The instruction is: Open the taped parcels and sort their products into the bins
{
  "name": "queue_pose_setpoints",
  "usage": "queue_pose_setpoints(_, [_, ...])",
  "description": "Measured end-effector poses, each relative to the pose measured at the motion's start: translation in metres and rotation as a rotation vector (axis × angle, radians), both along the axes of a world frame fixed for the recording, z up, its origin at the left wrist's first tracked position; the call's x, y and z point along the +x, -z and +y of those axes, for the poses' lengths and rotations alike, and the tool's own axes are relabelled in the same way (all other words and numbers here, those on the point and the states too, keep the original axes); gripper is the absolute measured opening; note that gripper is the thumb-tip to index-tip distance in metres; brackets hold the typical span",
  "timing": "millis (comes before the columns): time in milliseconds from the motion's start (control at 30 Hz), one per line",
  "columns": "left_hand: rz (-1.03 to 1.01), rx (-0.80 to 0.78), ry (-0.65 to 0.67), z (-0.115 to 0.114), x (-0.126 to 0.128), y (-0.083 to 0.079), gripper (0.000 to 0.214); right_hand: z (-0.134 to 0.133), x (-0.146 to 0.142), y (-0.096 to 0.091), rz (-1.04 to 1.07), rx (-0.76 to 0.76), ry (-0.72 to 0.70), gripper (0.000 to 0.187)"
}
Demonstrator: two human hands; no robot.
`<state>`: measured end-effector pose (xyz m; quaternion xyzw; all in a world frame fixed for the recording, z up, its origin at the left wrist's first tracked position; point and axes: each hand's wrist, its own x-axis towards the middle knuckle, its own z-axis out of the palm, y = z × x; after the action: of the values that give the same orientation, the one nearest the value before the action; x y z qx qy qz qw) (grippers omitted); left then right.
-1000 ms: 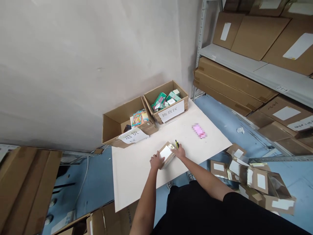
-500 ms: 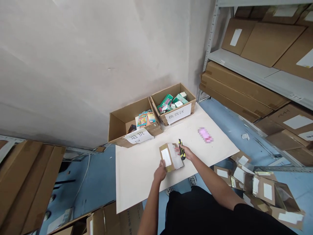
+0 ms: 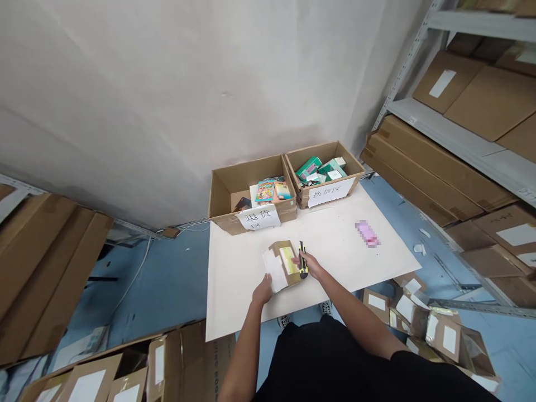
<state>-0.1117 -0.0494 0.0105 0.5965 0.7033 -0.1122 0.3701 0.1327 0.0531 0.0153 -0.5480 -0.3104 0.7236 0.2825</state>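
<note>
A small cardboard box with a large white label and a yellowish label sits over the near middle of the white table. My left hand is closed on the box's left edge, its thumb against the white label. My right hand grips a yellow and black box cutter, held nearly upright beside the box's right side. Some fingers of that hand reach to the box. Whether the blade is out is hard to make out.
Two open cartons with paper signs stand at the table's back: the left carton holds colourful packs, the right carton green and white boxes. A blurred pink item lies at right. Cardboard boxes pile on the floor; shelving stands right.
The box has been turned in my hands, so its large white label now faces left and a yellowish label shows at right. My view has shifted slightly to the left.
</note>
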Motion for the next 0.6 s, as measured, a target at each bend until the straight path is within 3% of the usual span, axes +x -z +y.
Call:
queue_pose_setpoints(67, [0.04,0.049,-0.112,-0.009,-0.029,-0.001,0.084,-0.001,-0.017,-0.007,0.037,-0.002,-0.072,0.033])
queue_pose_setpoints(200, [0.088,0.307,-0.332,-0.011,-0.064,-0.011,0.066,-0.006,-0.051,-0.014,0.003,0.052,-0.16,0.031])
queue_pose_setpoints(267, [0.045,0.381,-0.287,-0.001,-0.071,-0.017,0.063,-0.008,-0.064,-0.016,-0.082,0.079,-0.195,0.031])
queue_pose_setpoints(333, [-0.023,0.381,-0.143,0.011,-0.072,-0.019,0.068,-0.009,-0.074,-0.019,-0.193,0.111,-0.244,0.027])
queue_pose_setpoints(433, [-0.102,0.256,0.062,0.025,-0.064,-0.015,0.099,-0.011,-0.085,-0.023,-0.394,0.204,-0.321,0.025])
queue_pose_setpoints(500, [-0.093,0.203,0.078,0.028,-0.056,-0.01,0.112,-0.012,-0.09,-0.025,-0.579,0.298,-0.358,0.038])
queue_pose_setpoints(600, [-0.068,0.203,0.033,0.027,-0.046,-0.006,0.112,-0.013,-0.098,-0.028,-0.821,0.438,-0.413,0.052])
